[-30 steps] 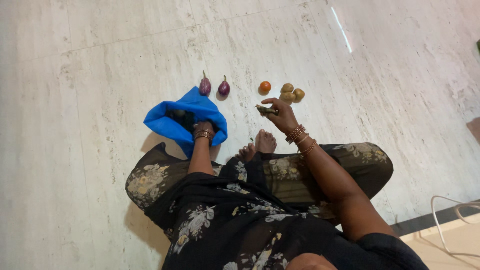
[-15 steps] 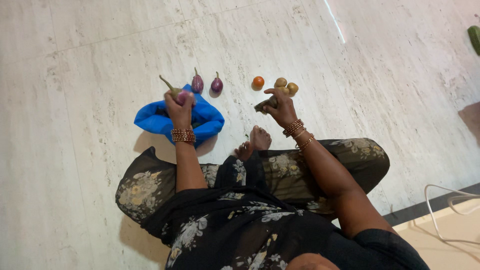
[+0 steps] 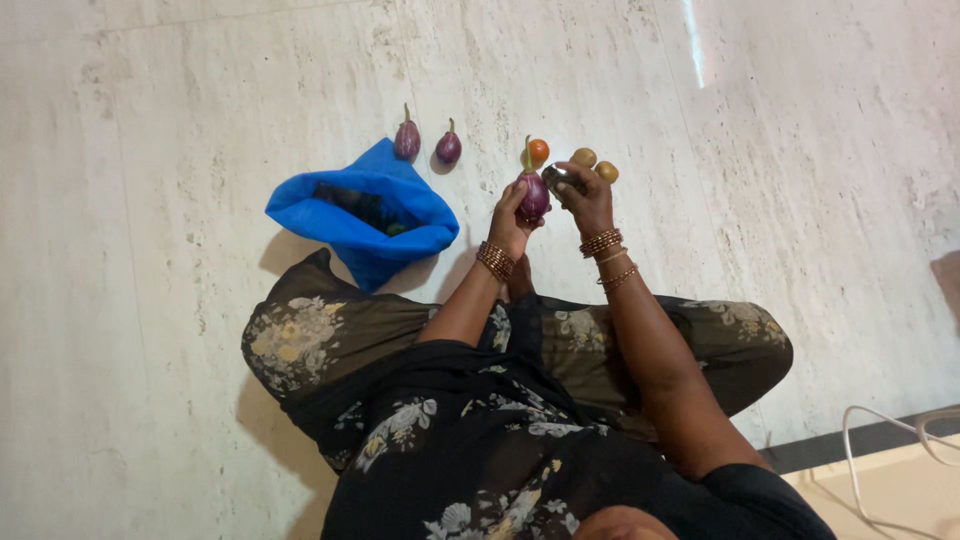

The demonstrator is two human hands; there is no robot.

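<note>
My left hand (image 3: 512,222) grips a small purple eggplant (image 3: 533,194) with a green stem, held up over the floor in front of my feet. Beside it, my right hand (image 3: 588,197) is closed on a small dark greenish object (image 3: 556,178) that I cannot identify. Both hands nearly touch. Just beyond them lie an orange tomato (image 3: 538,152) and a few brown round potatoes (image 3: 594,164). Two more purple eggplants (image 3: 427,144) lie on the floor to the left.
An open blue cloth bag (image 3: 360,212) with dark contents lies on the pale marble floor (image 3: 200,150) at my left knee. I sit cross-legged in dark floral clothing. A white wire frame (image 3: 895,440) stands at the lower right.
My left hand drew an eggplant out of the blue bag and carried it right, up beside my right hand. The right hand stayed near the potatoes with its object.
</note>
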